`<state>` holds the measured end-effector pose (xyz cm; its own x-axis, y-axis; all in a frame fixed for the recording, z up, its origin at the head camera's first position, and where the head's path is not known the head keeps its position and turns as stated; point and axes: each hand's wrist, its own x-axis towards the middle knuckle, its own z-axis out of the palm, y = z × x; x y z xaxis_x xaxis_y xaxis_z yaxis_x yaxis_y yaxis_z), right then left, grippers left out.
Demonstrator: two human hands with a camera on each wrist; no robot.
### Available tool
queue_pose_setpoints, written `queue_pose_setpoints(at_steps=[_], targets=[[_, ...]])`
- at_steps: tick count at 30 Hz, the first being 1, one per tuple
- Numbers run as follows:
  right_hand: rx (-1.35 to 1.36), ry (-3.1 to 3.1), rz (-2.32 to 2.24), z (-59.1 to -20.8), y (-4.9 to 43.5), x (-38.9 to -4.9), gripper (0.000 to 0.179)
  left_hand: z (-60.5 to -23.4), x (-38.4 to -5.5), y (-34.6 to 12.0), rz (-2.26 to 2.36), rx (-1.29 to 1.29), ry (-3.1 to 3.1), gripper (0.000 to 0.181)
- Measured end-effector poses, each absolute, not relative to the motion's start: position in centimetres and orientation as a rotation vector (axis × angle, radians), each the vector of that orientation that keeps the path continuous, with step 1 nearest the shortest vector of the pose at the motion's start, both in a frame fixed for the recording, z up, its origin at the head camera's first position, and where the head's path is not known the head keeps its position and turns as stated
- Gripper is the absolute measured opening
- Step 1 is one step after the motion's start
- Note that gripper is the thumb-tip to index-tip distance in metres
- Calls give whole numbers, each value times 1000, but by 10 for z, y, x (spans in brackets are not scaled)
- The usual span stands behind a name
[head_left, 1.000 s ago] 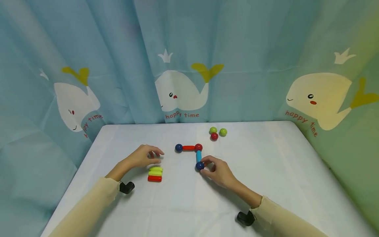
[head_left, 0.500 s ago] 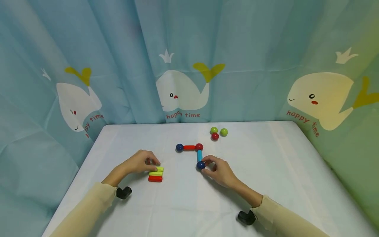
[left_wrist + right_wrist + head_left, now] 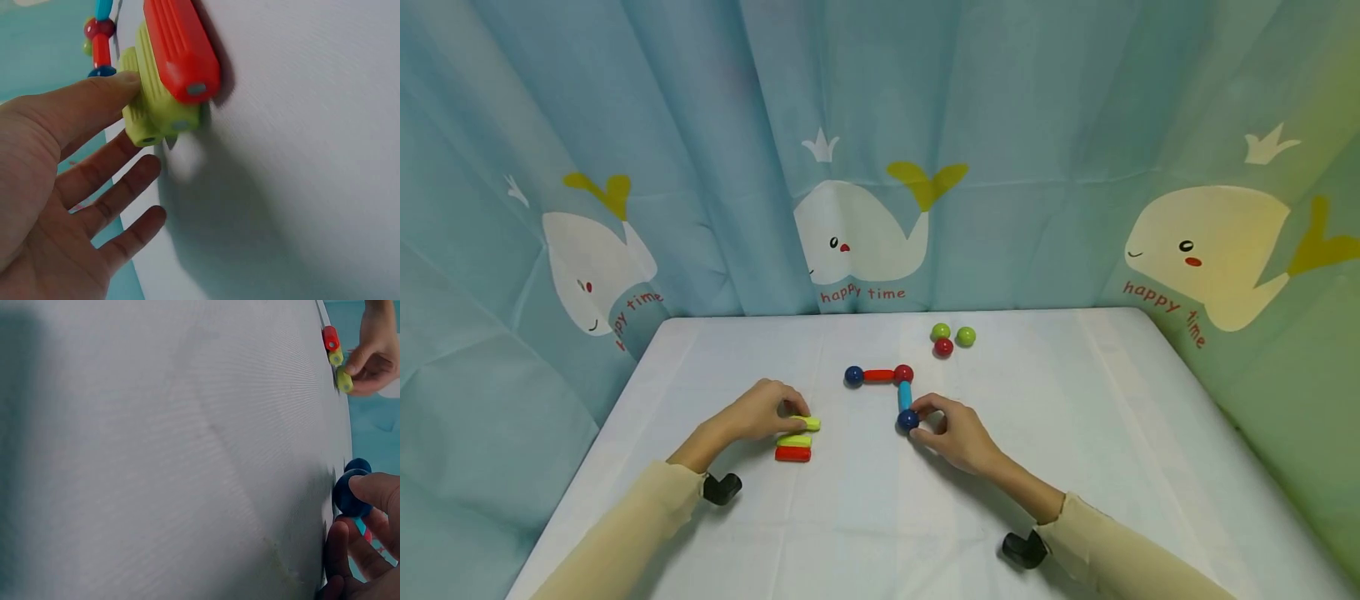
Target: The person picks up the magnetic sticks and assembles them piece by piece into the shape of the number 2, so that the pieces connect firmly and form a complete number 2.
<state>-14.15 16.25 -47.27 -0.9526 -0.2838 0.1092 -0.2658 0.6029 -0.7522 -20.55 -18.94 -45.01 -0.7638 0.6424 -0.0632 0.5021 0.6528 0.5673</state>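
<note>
My left hand [image 3: 766, 411] pinches a yellow-green ridged rod [image 3: 811, 424] between thumb and fingers. In the left wrist view a second yellow-green rod [image 3: 159, 100] and a red rod [image 3: 184, 56] lie beside the pinched one. My right hand [image 3: 958, 435] grips a dark blue ball [image 3: 907, 420] by thumb and fingertips. From this ball a light blue rod [image 3: 905, 396] runs back to a red ball [image 3: 904, 374]. Another red rod [image 3: 878, 376] joins that red ball to a second dark blue ball [image 3: 853, 377], making an L-shaped corner.
Toward the back of the white table [image 3: 1045, 375] sit two green balls [image 3: 966, 337] and a loose red ball [image 3: 943, 347]. A blue curtain [image 3: 1022, 150] with whale prints hangs right behind the table. Each wrist carries a small black camera [image 3: 722, 489].
My left hand has come down onto the farthest yellow-green rod, pinched it and shifted it slightly away from the other two rods. The right hand keeps its grip on the blue ball.
</note>
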Motion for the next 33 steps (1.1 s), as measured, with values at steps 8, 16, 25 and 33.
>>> queue_pose_setpoints(at_steps=[8, 16, 25, 33], targets=[[-454, 2794, -1307, -474, 162, -143, 27, -450, -214, -149, 868, 953, 2643, 10], [-462, 2778, -1320, -474, 160, -147, 26, -453, -219, -106, 866, 986, 2612, 11], [-492, 2772, -1336, -473, 158, -148, 25, -456, -217, -87, 849, 1068, 2596, 10], [-491, 2772, -1348, -475, 159, -147, 24, -457, -216, -82, 858, 1060, 2598, 9]])
